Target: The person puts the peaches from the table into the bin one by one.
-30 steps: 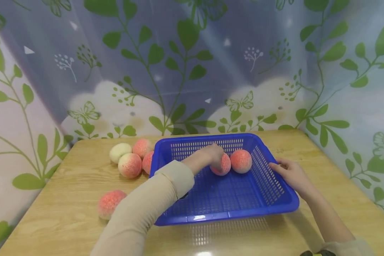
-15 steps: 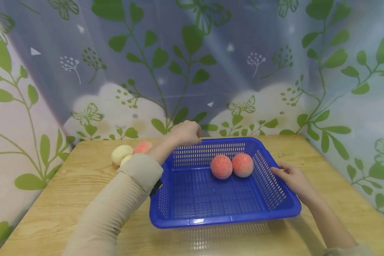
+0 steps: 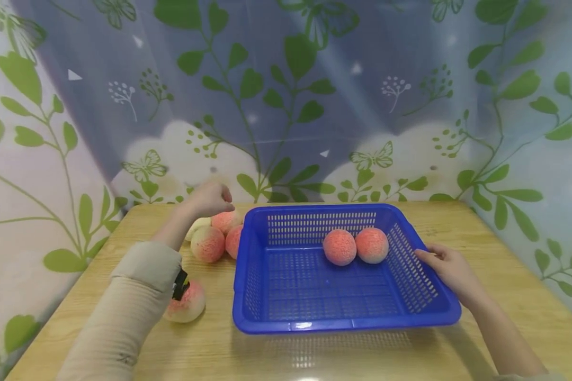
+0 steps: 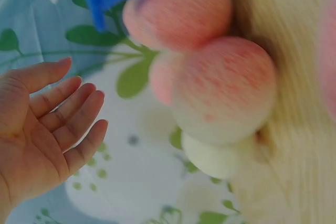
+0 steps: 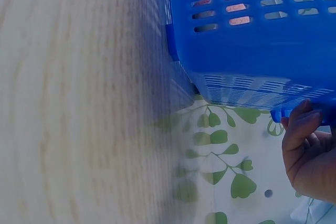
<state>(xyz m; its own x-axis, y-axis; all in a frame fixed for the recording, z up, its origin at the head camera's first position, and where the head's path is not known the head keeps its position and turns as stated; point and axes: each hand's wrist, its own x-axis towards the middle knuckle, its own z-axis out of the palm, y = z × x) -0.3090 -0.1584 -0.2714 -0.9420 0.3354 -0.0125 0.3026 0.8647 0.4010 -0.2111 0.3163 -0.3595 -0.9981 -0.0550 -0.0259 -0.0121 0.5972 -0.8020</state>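
Observation:
My left hand (image 3: 211, 199) is in the air over the peaches at the back left, its fingers loosely bent and nothing in them. In the left wrist view that hand (image 4: 52, 124) faces a cluster of peaches, the nearest peach (image 4: 226, 90) pink on top and pale below. A blue plastic basket (image 3: 343, 324) sits at the middle right with two pink peaches inside, a left one (image 3: 339, 247) and a right one (image 3: 372, 245), side by side. My right hand (image 3: 450, 271) grips the basket's right rim, thumb on top; the right wrist view shows its fingers (image 5: 302, 121) curled at the rim.
Another peach (image 3: 187, 304) lies on the wooden table (image 3: 205, 349) at the front left, partly behind the left wrist. Peaches (image 3: 207, 244) in the back-left cluster lie close to the basket's left side. A leaf-patterned curtain (image 3: 276, 132) hangs behind the table.
My left hand has let go of the left peach in the basket, lifted out over the rim and moved left above the cluster. The right hand has stayed on the basket's rim.

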